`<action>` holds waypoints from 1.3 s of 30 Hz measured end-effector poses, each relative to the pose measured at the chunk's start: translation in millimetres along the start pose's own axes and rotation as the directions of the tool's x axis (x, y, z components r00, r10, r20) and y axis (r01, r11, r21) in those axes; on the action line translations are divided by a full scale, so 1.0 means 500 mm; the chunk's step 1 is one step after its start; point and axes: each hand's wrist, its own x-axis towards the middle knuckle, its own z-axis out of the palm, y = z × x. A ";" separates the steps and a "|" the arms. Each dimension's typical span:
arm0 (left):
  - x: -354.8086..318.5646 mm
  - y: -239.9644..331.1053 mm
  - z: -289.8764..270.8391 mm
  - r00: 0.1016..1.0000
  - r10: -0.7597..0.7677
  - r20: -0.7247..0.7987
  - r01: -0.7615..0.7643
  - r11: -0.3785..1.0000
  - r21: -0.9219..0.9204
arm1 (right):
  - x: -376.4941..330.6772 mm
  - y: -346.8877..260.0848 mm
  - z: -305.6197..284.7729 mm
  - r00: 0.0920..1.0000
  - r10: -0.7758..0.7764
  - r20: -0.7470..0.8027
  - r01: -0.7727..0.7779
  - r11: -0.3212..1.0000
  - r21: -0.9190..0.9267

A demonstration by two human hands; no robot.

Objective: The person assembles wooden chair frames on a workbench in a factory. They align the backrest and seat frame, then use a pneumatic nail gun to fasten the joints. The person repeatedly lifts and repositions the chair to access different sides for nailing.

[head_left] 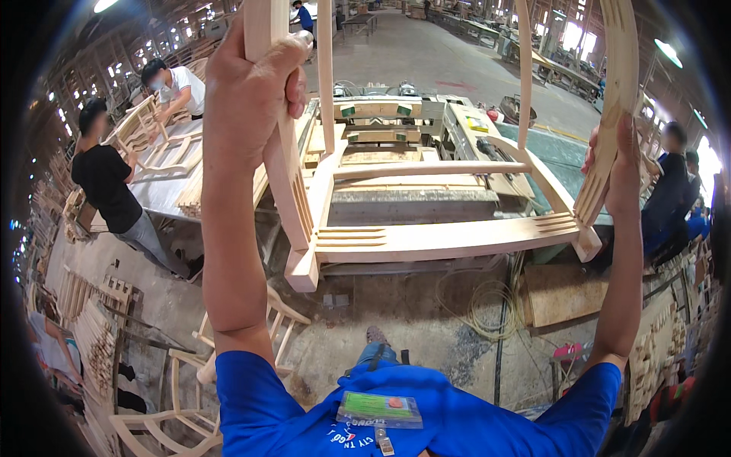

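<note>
Both my arms are raised, holding up a pale wooden chair frame [445, 238] in front of me. My left hand [259, 84] is wrapped round its left upright, the thumb lying across the wood. Round the curved right upright closes my right hand [623, 148], its fingers partly hidden behind the wood. Grooves are cut into the wide crosspiece near both its ends and into the lower part of the uprights. Behind that crosspiece runs a thinner rail [434, 169], with slim legs rising from it. The frame's top lies outside the picture.
A machine bench [415, 196] stands beyond the frame. At left, two people work by a table [164, 186] with another chair frame [156, 145]. More chair frames [171, 423] lie low at left. A coiled hose [491, 308] lies on the floor. People [670, 194] are at right.
</note>
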 end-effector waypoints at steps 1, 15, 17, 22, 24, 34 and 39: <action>0.040 -0.037 0.002 1.000 0.006 0.011 -0.006 1.000 -0.021 | 0.044 0.021 0.022 1.000 -0.021 0.002 0.021 1.000 -0.003; 0.456 -0.608 0.055 0.983 -0.180 0.026 0.178 0.983 0.053 | 0.550 0.446 0.319 0.995 0.006 0.102 0.000 0.998 -0.058; 0.502 -0.700 0.065 0.982 -0.186 0.033 0.183 0.980 0.079 | 0.613 0.526 0.359 0.993 -0.012 0.115 0.024 0.994 -0.104; 0.597 -0.923 0.112 0.954 -0.296 0.038 0.294 0.954 0.050 | 0.755 0.722 0.459 0.989 0.069 0.130 -0.055 0.993 -0.107; 0.626 -1.007 0.131 0.933 -0.359 0.031 0.355 0.931 0.087 | 0.794 0.802 0.481 0.979 0.160 0.129 -0.140 0.979 -0.151; 0.707 -1.321 0.160 0.735 -0.671 0.099 0.661 0.742 0.114 | 0.891 1.074 0.570 0.936 0.332 0.114 -0.261 0.876 -0.405; 0.723 -1.418 0.155 0.650 -0.736 0.187 0.732 0.673 0.104 | 0.911 1.094 0.605 0.825 0.557 0.092 -0.472 0.770 -0.431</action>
